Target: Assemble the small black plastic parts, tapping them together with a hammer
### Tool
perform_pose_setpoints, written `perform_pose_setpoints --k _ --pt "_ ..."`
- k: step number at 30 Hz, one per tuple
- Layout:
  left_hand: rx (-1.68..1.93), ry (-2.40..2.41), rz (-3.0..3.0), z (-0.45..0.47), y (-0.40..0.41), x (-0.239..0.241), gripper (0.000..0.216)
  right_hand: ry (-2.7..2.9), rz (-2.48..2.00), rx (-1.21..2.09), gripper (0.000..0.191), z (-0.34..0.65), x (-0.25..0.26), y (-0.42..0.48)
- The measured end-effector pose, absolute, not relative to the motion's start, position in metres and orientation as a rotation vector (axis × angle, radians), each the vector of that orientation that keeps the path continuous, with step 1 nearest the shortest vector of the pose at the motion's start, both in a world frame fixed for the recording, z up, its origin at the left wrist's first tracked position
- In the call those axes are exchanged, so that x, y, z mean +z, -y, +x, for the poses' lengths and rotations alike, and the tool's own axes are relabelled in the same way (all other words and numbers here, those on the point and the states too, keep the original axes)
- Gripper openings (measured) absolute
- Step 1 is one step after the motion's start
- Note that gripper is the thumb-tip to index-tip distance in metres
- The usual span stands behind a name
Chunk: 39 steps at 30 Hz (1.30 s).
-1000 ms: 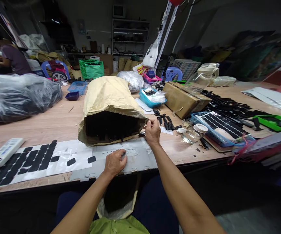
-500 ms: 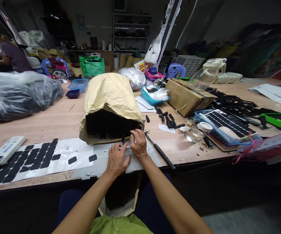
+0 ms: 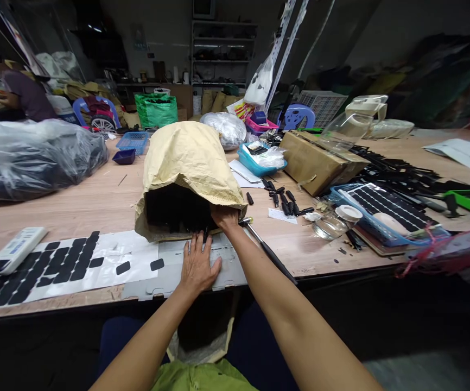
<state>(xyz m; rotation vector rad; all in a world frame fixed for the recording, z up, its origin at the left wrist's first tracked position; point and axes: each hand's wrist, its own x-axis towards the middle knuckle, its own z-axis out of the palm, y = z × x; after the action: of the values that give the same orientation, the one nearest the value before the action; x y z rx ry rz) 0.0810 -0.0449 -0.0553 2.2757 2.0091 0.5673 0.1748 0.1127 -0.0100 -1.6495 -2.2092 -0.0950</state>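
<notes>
A big tan paper sack (image 3: 190,155) lies on its side on the table, its dark mouth facing me. My right hand (image 3: 224,217) reaches into the right side of that mouth; its fingers are hidden inside. Just in front of the opening, my left hand (image 3: 197,263) lies flat with fingers stretched out on a grey sheet (image 3: 170,271). A small dark piece (image 3: 205,234) shows at its fingertips, too dim to name. To the right of my right wrist rests a hammer (image 3: 271,252) with a black handle.
On the left are a white sheet of black rounded stickers (image 3: 72,263), a white handheld device (image 3: 17,250) and a plastic bag of dark items (image 3: 35,157). To the right lie black handle-like parts (image 3: 286,201), a cardboard box (image 3: 316,163) and a blue basket (image 3: 381,217). Another person sits far left.
My right hand has gone from the front edge of the sack into its mouth. My left hand has flattened, its fingers now stretched toward the opening. The view has shifted slightly.
</notes>
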Motion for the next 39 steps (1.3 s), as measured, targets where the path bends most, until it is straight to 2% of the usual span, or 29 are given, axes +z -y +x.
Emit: perform_pose_setpoints --k 8,15,22,27,39 --pt "0.812 -1.978 2.205 0.078 0.045 -0.054 0.049 2.000 -1.549 -0.106 0.037 0.172 -0.037 -0.093" --pt "0.876 -1.967 2.195 0.078 0.046 -0.054 0.038 1.804 -1.566 -0.022 0.035 0.164 -0.037 -0.073" --pt "0.894 -2.081 2.065 0.077 0.046 -0.049 0.002 1.809 -1.496 -0.037 0.046 0.160 -0.043 -0.051" --pt "0.915 -2.239 1.956 0.076 0.047 -0.050 0.014 1.767 -1.425 -0.045 0.045 0.165 -0.051 -0.044" --pt "0.865 -2.239 1.968 0.077 0.047 -0.048 0.019 1.782 -1.442 -0.044 0.036 0.178 -0.052 -0.032"
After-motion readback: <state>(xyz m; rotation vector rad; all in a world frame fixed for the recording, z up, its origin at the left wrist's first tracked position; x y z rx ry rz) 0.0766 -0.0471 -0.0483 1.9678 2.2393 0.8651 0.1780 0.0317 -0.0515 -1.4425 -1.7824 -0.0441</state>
